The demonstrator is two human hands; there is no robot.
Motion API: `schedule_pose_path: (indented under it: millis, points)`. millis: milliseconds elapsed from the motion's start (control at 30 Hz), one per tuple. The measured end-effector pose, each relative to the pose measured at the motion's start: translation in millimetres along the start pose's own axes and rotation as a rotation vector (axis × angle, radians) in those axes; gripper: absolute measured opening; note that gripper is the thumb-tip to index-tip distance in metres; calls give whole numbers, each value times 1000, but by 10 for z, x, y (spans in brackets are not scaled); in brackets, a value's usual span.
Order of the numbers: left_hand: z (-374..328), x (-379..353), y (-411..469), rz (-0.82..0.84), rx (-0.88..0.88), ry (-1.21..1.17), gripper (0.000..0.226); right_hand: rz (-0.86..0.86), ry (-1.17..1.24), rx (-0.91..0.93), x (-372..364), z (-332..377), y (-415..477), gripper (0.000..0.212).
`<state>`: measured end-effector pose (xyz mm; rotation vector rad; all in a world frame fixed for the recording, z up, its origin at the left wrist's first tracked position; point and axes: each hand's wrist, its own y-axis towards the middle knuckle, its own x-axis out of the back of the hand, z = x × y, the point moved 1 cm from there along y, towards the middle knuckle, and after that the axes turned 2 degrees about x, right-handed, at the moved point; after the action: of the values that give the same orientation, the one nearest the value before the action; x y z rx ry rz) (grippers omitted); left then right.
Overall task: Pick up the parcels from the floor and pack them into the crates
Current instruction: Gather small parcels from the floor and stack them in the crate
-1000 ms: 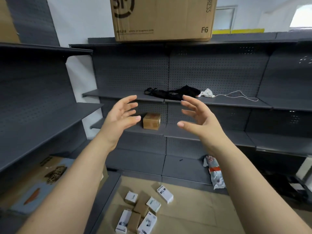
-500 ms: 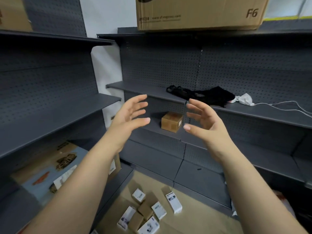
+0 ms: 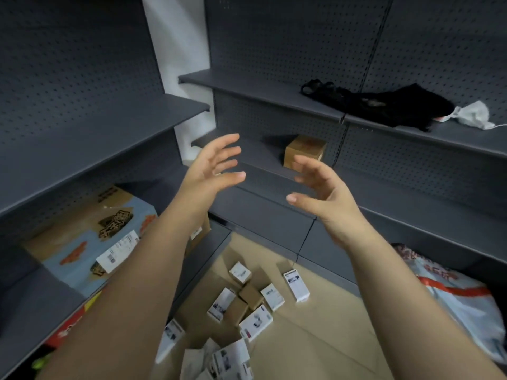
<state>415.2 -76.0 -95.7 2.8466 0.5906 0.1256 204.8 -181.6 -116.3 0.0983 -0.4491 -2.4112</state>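
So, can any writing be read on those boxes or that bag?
Nothing is legible.
On the printed carton: dark characters and a barcode label, blurred.
On the parcels on the floor: labels too small.
On the plastic bag: red print, blurred.

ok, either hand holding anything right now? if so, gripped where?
Nothing is held. The left hand and right hand are both raised with fingers spread, empty; the parcels lie on the floor below.

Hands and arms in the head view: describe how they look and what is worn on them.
The left hand and right hand are bare: no gloves, rings or watch show. The left forearm and right forearm are bare too, no sleeve in view. Fingernails look short and unpainted.
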Motion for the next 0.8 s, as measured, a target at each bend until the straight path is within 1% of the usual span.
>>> schedule_pose_path:
  millis: [233, 400, 500, 667, 700, 733, 800]
  points:
    - [826, 257, 472, 41, 121, -29, 64, -68, 44, -84, -140, -697, 345, 64]
    - [1572, 298, 692, -77, 176, -96, 58, -106, 131, -174, -189, -1509, 496, 61]
    - [2366, 331, 746, -124, 247, -112, 56, -132, 137, -204, -256, -2283, 482, 57]
    - [4071, 460, 583, -200, 445, -208, 53, -146, 119, -260, -366, -3850, 256, 55]
    - [4437, 497, 530, -228, 498, -214, 61, -143, 113, -282, -397, -4174, 202, 55]
    - [4747, 516, 458, -278, 556, -246, 64, -137, 104, -300, -427, -4501, 144, 54]
    - [5445, 539, 256, -353, 557, -267, 26, -129, 115, -329, -489, -5142, 26, 56]
